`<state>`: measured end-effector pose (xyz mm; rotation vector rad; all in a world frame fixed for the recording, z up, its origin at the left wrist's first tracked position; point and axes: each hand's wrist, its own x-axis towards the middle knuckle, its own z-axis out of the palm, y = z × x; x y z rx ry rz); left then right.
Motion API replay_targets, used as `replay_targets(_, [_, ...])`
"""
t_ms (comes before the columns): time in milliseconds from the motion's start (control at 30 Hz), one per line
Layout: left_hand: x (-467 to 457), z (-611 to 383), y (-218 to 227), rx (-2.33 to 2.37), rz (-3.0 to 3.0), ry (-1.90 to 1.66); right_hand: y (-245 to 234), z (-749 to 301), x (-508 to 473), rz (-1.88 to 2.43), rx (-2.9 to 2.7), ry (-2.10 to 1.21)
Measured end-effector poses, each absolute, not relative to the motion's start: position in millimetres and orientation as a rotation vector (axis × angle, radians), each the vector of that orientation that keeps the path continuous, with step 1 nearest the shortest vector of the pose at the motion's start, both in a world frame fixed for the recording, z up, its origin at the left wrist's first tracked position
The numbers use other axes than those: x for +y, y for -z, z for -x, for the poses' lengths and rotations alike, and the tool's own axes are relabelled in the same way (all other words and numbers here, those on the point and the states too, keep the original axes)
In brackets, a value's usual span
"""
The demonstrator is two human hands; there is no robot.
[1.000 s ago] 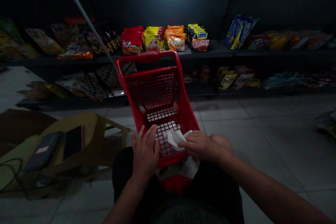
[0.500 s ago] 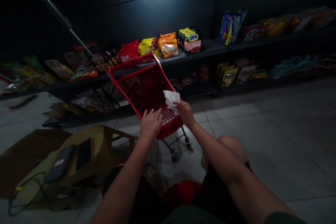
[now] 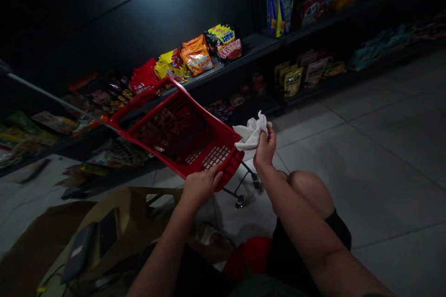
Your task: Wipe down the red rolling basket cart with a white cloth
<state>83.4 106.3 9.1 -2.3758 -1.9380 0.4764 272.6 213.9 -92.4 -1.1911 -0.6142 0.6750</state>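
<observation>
Tipping further over and swinging toward the left since the earlier view: the red shopping cart (image 3: 174, 132), its long axis now slanting from the near end at lower right up to the far handle end at upper left, pointing toward the lower shelf edge. Rising off the mesh floor and coming to rest just beside the cart's near corner: the white cloth (image 3: 251, 132), bunched up and sticking out above the right hand (image 3: 265, 148), with fingers closing firmly around it. Wrapping over the cart's near rim: the left hand (image 3: 201, 189), fingers together and clamping on the red plastic, steadying the cart off the floor. Showing underneath the tilted basket: the thin black legs and small wheels (image 3: 240, 202), hanging just above the gray floor tiles (image 3: 324, 158). Sitting beyond the cart: the dark shelf (image 3: 244, 48), carrying rows of snack packets, with red, yellow and orange bags (image 3: 197, 55) crowding together behind the handle. Stretching off toward the left edge: a long thin pole (image 3: 52, 97) from the cart's far corner. Lying at lower left: a tan stool (image 3: 139, 204) holding a phone (image 3: 108, 232) and a dark power bank (image 3: 79, 251). Bending up at lower right: a bare knee (image 3: 311, 192).
</observation>
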Motion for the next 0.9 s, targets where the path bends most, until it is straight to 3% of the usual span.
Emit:
replay_targets(100, [112.0, -104.4, -6.4, -1.979, 2.308, -0.452, 97.9, -283.2, 215.0, 1.272, -0.688, -0.616])
replay_targets(300, [129.2, -133.8, -2.7, -2.032, 2.254, -0.379, 103.2, -254.6, 188.9, 1.284, -0.965, -0.940])
replay_targets(567, [145.2, -127.4, -5.6, -2.116, 2.182, -0.397, 112.9, -194.5, 110.3, 1.139, -1.234, -1.137])
replay_targets(900, [124.6, -97.6, -4.5, -2.113, 2.183, -0.491, 101.6, -194.1, 198.4, 1.255, -0.837, -1.094])
